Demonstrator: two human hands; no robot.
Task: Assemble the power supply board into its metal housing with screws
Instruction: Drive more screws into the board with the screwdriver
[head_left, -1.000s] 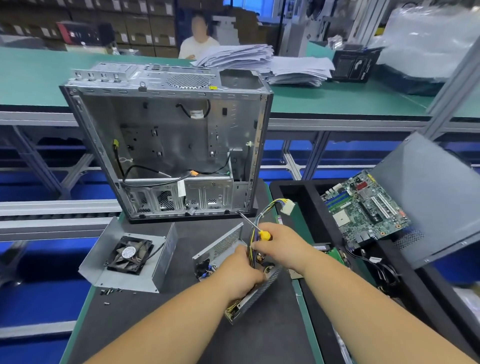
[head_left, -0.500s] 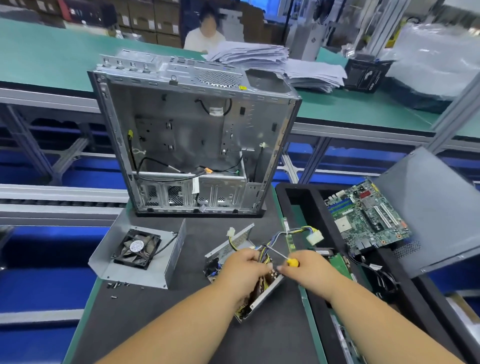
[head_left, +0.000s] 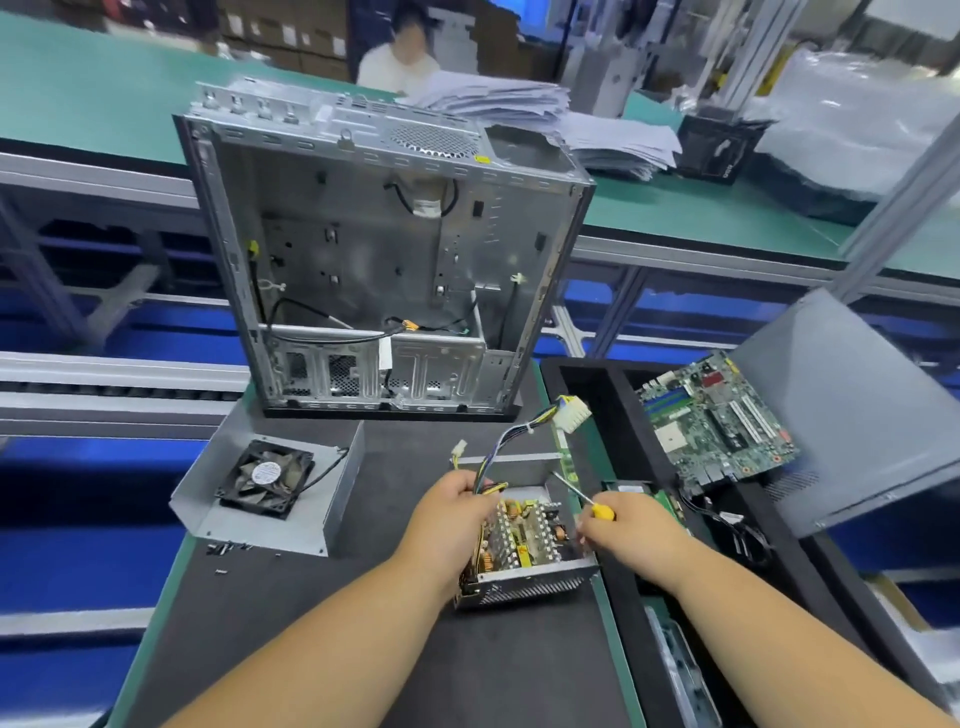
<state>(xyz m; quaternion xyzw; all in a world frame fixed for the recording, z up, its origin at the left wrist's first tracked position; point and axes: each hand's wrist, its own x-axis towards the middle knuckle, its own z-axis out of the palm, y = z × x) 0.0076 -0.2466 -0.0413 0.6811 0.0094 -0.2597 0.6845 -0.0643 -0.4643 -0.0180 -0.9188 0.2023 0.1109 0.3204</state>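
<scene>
Since a moment ago your housing (head_left: 530, 579) now lies flat, board (head_left: 524, 530) showing; left hand (head_left: 452, 519) grips its wires (head_left: 498, 452), right hand (head_left: 631, 530) holds the screwdriver (head_left: 587, 499) beside it.

I see a dark grey mat (head_left: 311, 623) edged in green. Silver computer case (head_left: 384, 270), black trim at its base, perforated dot grille on top. Silver housing (head_left: 524, 579) with a mesh-patterned front; board (head_left: 524, 525) inside it yellow and brown. Wire bundle (head_left: 511, 441): yellow, blue, black, white plug. Screwdriver (head_left: 589, 501) handle yellow. Black fan (head_left: 266, 478), white round label, in a grey cover (head_left: 275, 525). Green motherboard (head_left: 719, 421), red patch, white slots. Black tray (head_left: 592, 415). White paper stack (head_left: 545, 124) on a green bench (head_left: 104, 88).
</scene>
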